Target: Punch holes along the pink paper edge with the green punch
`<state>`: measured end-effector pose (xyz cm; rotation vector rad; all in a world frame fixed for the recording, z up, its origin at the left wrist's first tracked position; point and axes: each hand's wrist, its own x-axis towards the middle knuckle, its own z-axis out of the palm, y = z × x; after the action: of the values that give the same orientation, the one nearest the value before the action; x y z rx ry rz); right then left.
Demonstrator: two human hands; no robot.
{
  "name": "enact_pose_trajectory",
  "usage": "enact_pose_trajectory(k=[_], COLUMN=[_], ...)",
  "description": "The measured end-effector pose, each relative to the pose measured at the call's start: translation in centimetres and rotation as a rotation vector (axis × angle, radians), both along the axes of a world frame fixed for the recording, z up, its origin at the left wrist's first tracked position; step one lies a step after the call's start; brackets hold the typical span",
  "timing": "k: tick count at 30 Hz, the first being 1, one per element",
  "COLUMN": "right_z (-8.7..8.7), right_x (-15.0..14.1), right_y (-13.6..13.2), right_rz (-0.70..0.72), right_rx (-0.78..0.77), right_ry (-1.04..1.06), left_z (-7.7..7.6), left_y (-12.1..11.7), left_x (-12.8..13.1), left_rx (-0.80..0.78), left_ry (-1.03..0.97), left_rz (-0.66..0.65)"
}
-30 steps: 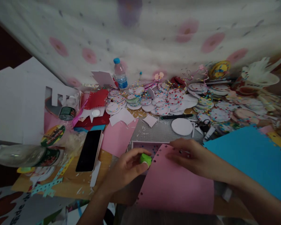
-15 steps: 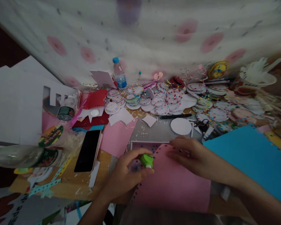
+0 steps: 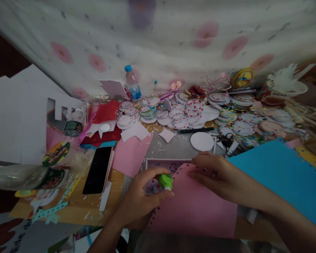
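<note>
A small green hole punch [image 3: 165, 181] is gripped between the thumb and fingers of my left hand [image 3: 143, 193]. It sits at the left edge of a pink sheet of paper [image 3: 197, 207], where a row of punched holes runs along the border. My right hand [image 3: 213, 174] pinches the sheet near its upper edge. Beneath the paper and my left hand lies a shallow white-rimmed box [image 3: 158, 160] with small coloured dots in it; the sheet covers part of it.
Behind are piles of decorated paper discs [image 3: 180, 121], a plain white disc [image 3: 202, 141], a black pen [image 3: 196, 130] and an upright water bottle [image 3: 133, 86]. A phone [image 3: 98, 171] and a lying bottle [image 3: 23, 177] are left. Blue paper [image 3: 281, 175] lies right.
The view has shifted very slightly. Both hands, the punch and the pink sheet keep almost the same positions.
</note>
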<state>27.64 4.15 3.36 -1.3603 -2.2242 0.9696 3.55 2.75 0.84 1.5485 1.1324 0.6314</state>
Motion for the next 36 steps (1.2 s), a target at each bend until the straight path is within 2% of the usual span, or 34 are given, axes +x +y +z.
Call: enact_pose_trajectory(k=[6,13,22,31,36], right_z=[-0.1,-0.4,-0.5,-1.0,-1.0], right_x=[-0.3,-0.6,-0.7,-0.8,-0.4], right_y=[0.1,0.3,0.6,0.7,0.8], right_rz=[0.027,0.047,0.040,0.041,0.057], right_rx=[0.036,0.070,0.075,0.083,0.142], right_ry=[0.050,0.091,0.105,0.096,0.055], left_z=[0.0,-0.2,-0.9,-0.5,-1.0], left_y=[0.1,0.3,0.1,-0.5,-0.8], left_x=[0.1,0.4,0.0,0.7,1.2], left_rx=[-0.053,-0.219,-0.091,0.030,0.055], left_ry=[-0.025,-0.094,0.027,0.108,0.143], left_rz=[-0.012,0.034,-0.051,-0.004,0.025])
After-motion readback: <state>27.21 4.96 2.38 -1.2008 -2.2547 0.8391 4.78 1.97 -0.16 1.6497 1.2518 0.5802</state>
